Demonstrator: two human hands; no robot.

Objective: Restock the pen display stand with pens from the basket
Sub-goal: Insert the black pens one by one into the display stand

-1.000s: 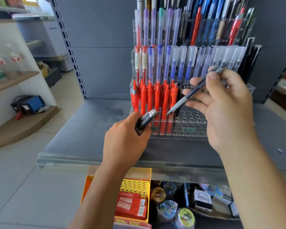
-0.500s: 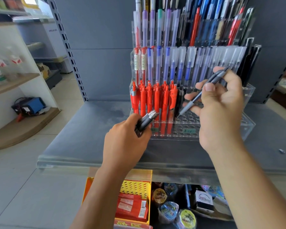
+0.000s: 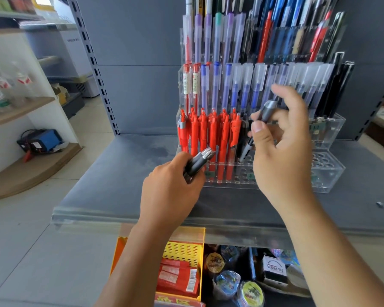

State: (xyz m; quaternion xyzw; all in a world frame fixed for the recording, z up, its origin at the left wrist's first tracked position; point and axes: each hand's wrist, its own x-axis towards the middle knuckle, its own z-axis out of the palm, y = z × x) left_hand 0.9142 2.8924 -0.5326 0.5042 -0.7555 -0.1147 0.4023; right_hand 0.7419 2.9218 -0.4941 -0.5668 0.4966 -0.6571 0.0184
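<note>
1. The left hand (image 3: 171, 187) gripped a bundle of grey pens (image 3: 197, 161), their silver ends pointing toward the pen display stand (image 3: 328, 173); a yellow basket (image 3: 182, 251) sat below the shelf.
2. Red pens (image 3: 208, 138) stood upright in the stand's front row, at its left.
3. The right hand (image 3: 279, 147) pinched a single grey pen (image 3: 267, 113), tilted; its tip hung just right of the red pens, over the stand's holes.

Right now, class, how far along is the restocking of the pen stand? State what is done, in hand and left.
Done: in the display stand, red pens fill the front row's left. In hand: the right hand pinches a grey pen, tip down beside them; the left hand grips a bundle of grey pens. Left: that bundle and the empty holes at right.
</note>
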